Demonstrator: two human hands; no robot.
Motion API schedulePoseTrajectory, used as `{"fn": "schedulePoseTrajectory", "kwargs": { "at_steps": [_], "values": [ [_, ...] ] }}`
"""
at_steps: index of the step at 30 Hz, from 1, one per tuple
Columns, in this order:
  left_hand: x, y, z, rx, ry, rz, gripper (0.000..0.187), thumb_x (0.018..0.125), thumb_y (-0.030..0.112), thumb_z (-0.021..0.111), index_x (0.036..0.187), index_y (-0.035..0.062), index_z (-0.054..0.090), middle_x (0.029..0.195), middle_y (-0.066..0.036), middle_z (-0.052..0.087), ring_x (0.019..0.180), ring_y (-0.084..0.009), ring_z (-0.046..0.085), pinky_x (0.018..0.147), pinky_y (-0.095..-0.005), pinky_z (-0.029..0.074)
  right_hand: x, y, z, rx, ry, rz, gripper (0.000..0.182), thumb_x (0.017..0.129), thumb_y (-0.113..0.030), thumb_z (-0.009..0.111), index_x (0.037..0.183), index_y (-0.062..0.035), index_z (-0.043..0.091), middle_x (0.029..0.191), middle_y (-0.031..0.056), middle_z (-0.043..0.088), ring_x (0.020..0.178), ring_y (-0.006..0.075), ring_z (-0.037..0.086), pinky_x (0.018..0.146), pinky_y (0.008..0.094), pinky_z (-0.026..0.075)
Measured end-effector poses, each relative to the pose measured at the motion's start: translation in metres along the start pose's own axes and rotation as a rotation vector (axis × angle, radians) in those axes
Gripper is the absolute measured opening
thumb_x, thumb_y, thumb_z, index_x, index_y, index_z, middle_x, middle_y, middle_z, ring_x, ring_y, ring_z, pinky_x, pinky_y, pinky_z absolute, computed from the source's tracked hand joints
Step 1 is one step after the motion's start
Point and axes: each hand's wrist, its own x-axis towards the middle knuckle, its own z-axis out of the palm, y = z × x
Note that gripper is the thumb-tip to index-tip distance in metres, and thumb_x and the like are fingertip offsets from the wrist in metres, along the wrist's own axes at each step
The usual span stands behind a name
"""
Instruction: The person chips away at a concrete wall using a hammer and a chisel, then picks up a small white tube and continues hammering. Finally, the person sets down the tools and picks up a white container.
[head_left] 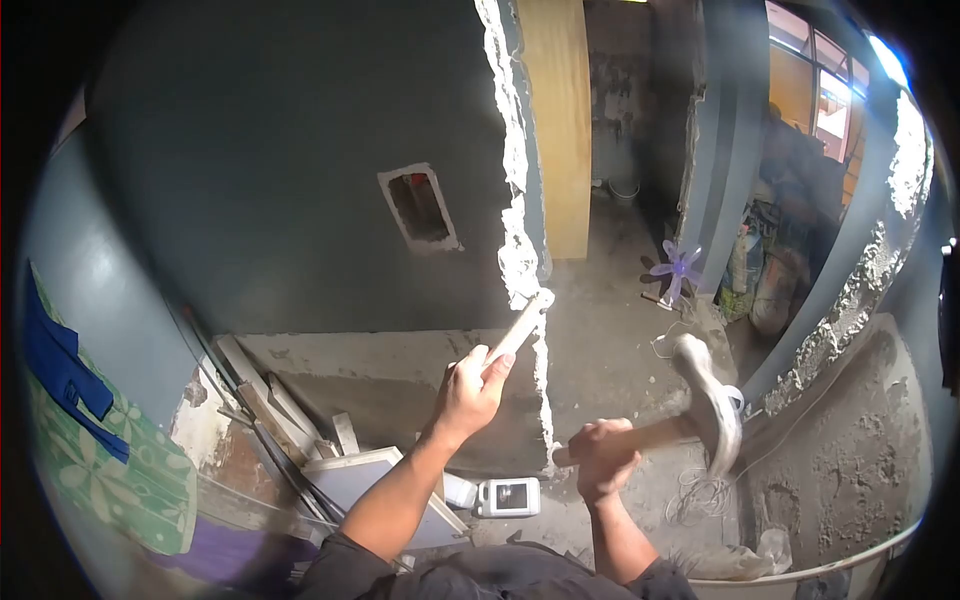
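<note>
Left hand (472,390) clamped on chisel (518,328), fingers wrapped round its lower end, tip up beyond them touching the broken wall edge (520,250). Right hand (603,455) fisted on hammer (708,412) handle, head out past the knuckles, well apart from chisel.
</note>
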Motion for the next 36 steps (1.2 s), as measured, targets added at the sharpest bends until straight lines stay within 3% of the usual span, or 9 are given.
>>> {"fn": "schedulePoseTrajectory", "kwargs": {
  "at_steps": [3,5,8,15,17,20,23,29,36],
  "values": [
    [0.001,0.002,-0.001,0.043,-0.017,-0.012,0.040,0.099,0.030,0.061,0.075,-0.0002,0.050,0.060,-0.021,0.053,0.053,-0.0387,0.056,0.051,-0.0410,0.043,0.008,0.007,0.012,0.103,-0.082,-0.226,0.063,0.098,-0.065,0.040,0.081,-0.0052,0.047,0.062,0.0072,0.051,0.050,0.0209,0.050,0.048,0.0341,0.044],
    [0.001,0.002,0.000,0.035,-0.027,-0.085,0.040,0.099,0.030,0.060,0.075,-0.0005,0.050,0.060,-0.022,0.053,0.054,-0.0389,0.055,0.051,-0.0415,0.042,0.009,0.013,0.018,-0.672,-0.090,-0.144,0.058,0.101,-0.061,0.039,0.076,-0.0080,0.043,0.059,0.0039,0.047,0.046,0.0165,0.046,0.045,0.0315,0.041],
    [0.004,-0.011,0.002,0.040,-0.026,0.013,0.043,0.100,0.034,0.059,0.075,-0.0011,0.052,0.059,-0.020,0.052,0.050,-0.0328,0.051,0.051,-0.0407,0.041,0.008,0.033,0.000,-0.233,-0.122,0.320,0.045,0.106,-0.042,0.043,0.077,-0.0082,0.043,0.059,0.0008,0.046,0.047,0.0085,0.045,0.042,0.0250,0.037],
    [0.005,-0.030,0.001,-0.135,-0.091,-0.089,0.048,0.100,0.039,0.058,0.074,-0.0012,0.052,0.056,-0.008,0.052,0.053,-0.0122,0.047,0.050,-0.0335,0.039,0.009,0.008,0.013,-0.140,-0.172,-0.272,0.055,0.100,-0.055,0.048,0.081,-0.0034,0.044,0.062,0.0048,0.047,0.054,0.0158,0.050,0.051,0.0297,0.043],
    [0.006,-0.040,0.003,-0.165,-0.093,-0.111,0.048,0.099,0.040,0.059,0.074,-0.0008,0.052,0.057,-0.007,0.052,0.054,-0.0114,0.046,0.050,-0.0328,0.038,0.004,0.045,-0.003,-0.682,-0.228,-0.281,0.046,0.104,-0.042,0.048,0.075,-0.0074,0.042,0.060,0.0008,0.044,0.050,0.0128,0.047,0.048,0.0294,0.041],
    [0.009,-0.064,0.009,-0.299,-0.133,-0.032,0.046,0.100,0.041,0.059,0.075,0.0022,0.054,0.060,-0.001,0.052,0.053,-0.0085,0.042,0.048,-0.0288,0.034,0.003,0.050,-0.007,-0.224,-0.099,0.349,0.043,0.106,-0.041,0.043,0.081,-0.0072,0.050,0.059,0.0022,0.049,0.047,0.0105,0.046,0.043,0.0258,0.037],
    [0.012,-0.030,0.001,-0.952,-0.351,-0.582,0.042,0.100,0.043,0.059,0.080,0.0062,0.055,0.063,0.003,0.051,0.055,-0.0039,0.041,0.049,-0.0225,0.033,-0.009,0.037,-0.018,-0.192,-0.024,0.323,0.050,0.102,-0.052,0.047,0.086,-0.0049,0.052,0.062,0.0037,0.052,0.047,0.0113,0.048,0.042,0.0256,0.039],
    [-0.007,-0.023,0.028,-0.173,-0.041,0.043,0.047,0.099,0.040,0.061,0.074,0.0027,0.047,0.056,-0.008,0.047,0.051,-0.0157,0.046,0.048,-0.0360,0.036,-0.035,0.021,-0.050,-0.167,0.008,0.247,0.050,0.100,-0.051,0.052,0.093,-0.0021,0.054,0.065,0.0043,0.052,0.048,0.0127,0.049,0.044,0.0279,0.041],
    [0.000,0.004,0.013,-0.129,0.040,-0.001,0.049,0.100,0.040,0.058,0.072,0.0018,0.044,0.054,-0.012,0.045,0.049,-0.0198,0.043,0.048,-0.0369,0.036,-0.035,-0.018,-0.045,-0.243,0.034,0.367,0.047,0.102,-0.049,0.049,0.090,-0.0031,0.053,0.061,0.0045,0.051,0.047,0.0129,0.048,0.043,0.0281,0.040]
  ]
}}
